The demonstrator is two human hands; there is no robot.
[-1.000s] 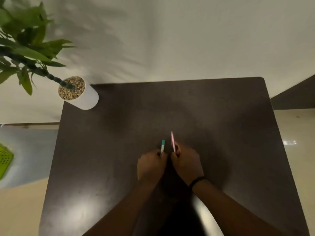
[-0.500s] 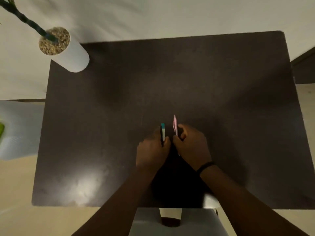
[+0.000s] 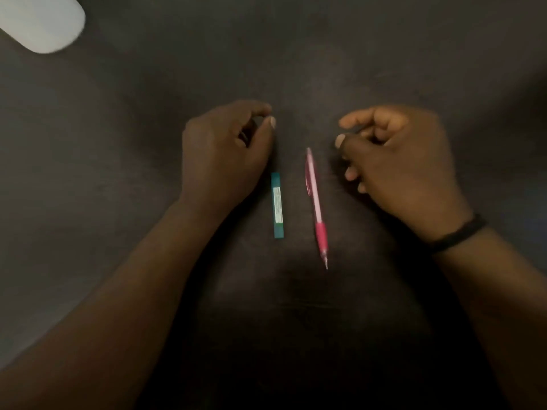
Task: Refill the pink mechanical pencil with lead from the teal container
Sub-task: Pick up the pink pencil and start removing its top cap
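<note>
While both lie free on table [image 3: 118, 173]: pencil [image 3: 316, 202] & container [image 3: 277, 205] btwn loosely curled, empty L hand [image 3: 225, 152], R hand [image 3: 396, 164].

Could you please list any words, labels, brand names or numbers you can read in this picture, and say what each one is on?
Nothing here can be read.
Teal container: a pale label strip runs along it with rows of small print, too small and blurred to read.
Pink mechanical pencil: no marking can be made out.
White pot and table: no text visible.

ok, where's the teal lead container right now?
Head view: the teal container lies flat on the dark table near centre, between the left hand and the pink pencil, untouched by either.
</note>
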